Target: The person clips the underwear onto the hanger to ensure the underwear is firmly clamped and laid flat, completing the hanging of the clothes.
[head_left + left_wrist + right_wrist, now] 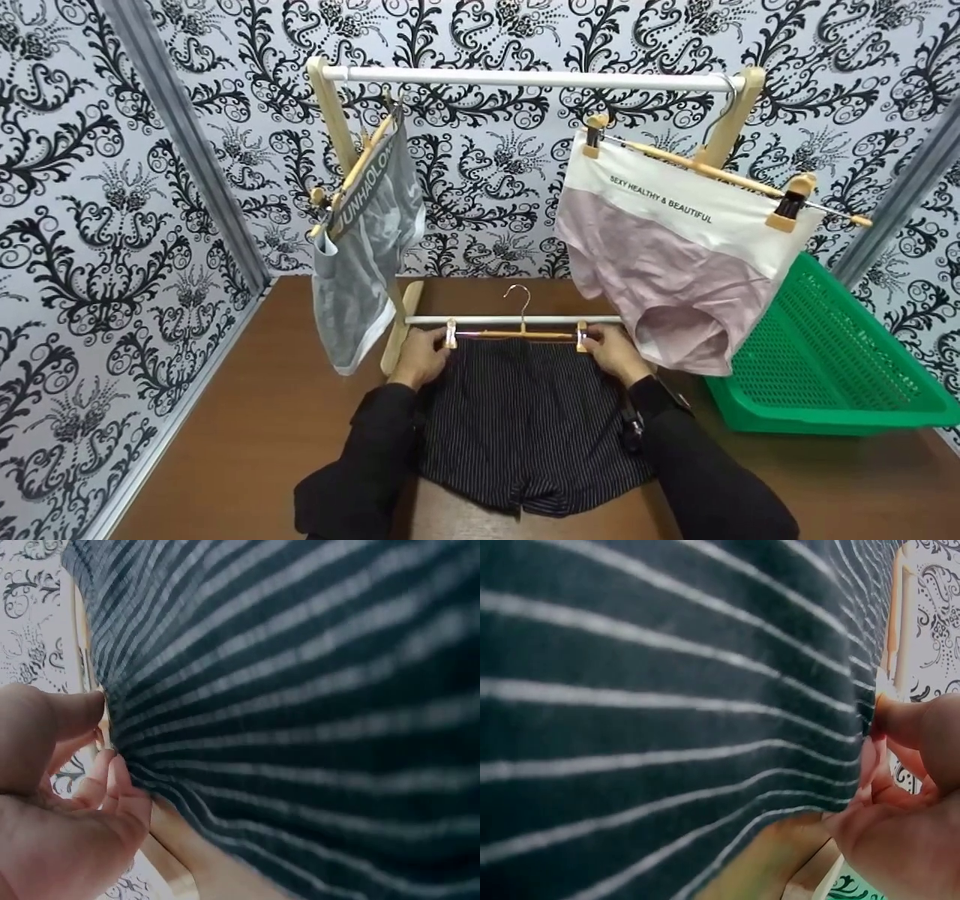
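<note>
Dark pinstriped shorts (pixel 525 427) hang from a wooden clip hanger (pixel 551 334), whose metal hook points up. My left hand (pixel 421 357) pinches the left clip (pixel 451 334) at the waistband's corner. At the opposite corner, my right hand (pixel 618 354) pinches the right clip (pixel 582 337). The left wrist view shows the thumb and fingers of the left hand (pixel 82 795) at the edge of the striped cloth (pixel 285 705). Striped fabric (pixel 667 690) also fills much of the right wrist view, beside the right hand (pixel 915 795). The clips are mostly hidden by cloth and fingers there.
A drying rack with a white top rail (pixel 525 77) stands behind the shorts. Grey underpants (pixel 367 240) hang at its left, pink-and-white briefs (pixel 660 247) at its right. A green basket (pixel 832 416) sits right on the brown table (pixel 247 450).
</note>
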Demonstrator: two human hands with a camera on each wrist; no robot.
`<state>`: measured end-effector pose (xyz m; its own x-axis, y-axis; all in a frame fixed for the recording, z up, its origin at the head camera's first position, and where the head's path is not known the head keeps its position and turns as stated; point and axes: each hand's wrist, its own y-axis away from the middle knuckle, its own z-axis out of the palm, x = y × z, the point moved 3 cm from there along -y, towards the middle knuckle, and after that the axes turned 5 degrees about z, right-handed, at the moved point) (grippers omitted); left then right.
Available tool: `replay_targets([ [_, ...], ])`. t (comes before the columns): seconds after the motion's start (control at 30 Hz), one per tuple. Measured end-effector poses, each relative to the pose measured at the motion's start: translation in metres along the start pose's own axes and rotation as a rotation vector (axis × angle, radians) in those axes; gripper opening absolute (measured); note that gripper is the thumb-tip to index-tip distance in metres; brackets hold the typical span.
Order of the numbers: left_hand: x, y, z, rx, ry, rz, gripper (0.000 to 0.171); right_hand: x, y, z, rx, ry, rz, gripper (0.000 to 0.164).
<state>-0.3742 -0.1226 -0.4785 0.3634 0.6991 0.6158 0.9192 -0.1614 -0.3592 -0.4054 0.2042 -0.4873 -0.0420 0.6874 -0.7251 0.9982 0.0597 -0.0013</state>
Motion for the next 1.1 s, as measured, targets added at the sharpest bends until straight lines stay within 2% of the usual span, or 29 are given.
replay_targets([
  [0.07,-0.003,0.001,0.000,0.010,0.027,-0.043,0.031,-0.001,0.002,0.000,-0.001,0.007,0.005,0.035],
  [0.17,-0.007,0.002,0.001,0.020,0.042,-0.144,0.032,-0.003,0.003,0.000,0.008,0.003,0.017,0.035],
  [0.27,-0.009,0.001,0.001,0.025,-0.010,-0.235,0.033,-0.005,0.003,0.003,0.009,-0.013,0.035,0.035],
  [0.33,-0.010,0.000,0.000,0.033,-0.042,-0.274,0.034,-0.007,0.003,0.004,0.014,-0.027,0.029,0.035],
  [0.43,-0.010,-0.002,-0.002,0.026,-0.071,-0.267,0.035,-0.009,0.003,0.006,0.044,-0.032,-0.006,0.032],
  [0.6,-0.007,-0.002,0.003,0.026,-0.050,-0.239,0.037,-0.006,0.005,0.006,0.120,0.007,-0.055,0.031],
  [0.73,-0.006,-0.002,0.006,0.028,-0.040,-0.222,0.036,-0.010,0.010,0.008,0.182,0.117,-0.097,0.036],
  [0.87,-0.009,-0.002,0.005,0.032,-0.026,-0.232,0.036,-0.032,0.015,0.017,0.219,0.228,-0.136,0.038],
  [0.97,-0.014,-0.002,0.006,0.034,-0.009,-0.232,0.035,-0.057,0.017,0.028,0.187,0.245,-0.194,0.039],
  [1.0,-0.018,-0.003,0.009,0.056,-0.021,-0.210,0.034,-0.065,0.017,0.032,0.161,0.240,-0.217,0.039],
  [1.1,-0.019,-0.003,0.012,0.064,-0.026,-0.203,0.032,-0.089,0.015,0.045,0.068,0.200,-0.279,0.037],
])
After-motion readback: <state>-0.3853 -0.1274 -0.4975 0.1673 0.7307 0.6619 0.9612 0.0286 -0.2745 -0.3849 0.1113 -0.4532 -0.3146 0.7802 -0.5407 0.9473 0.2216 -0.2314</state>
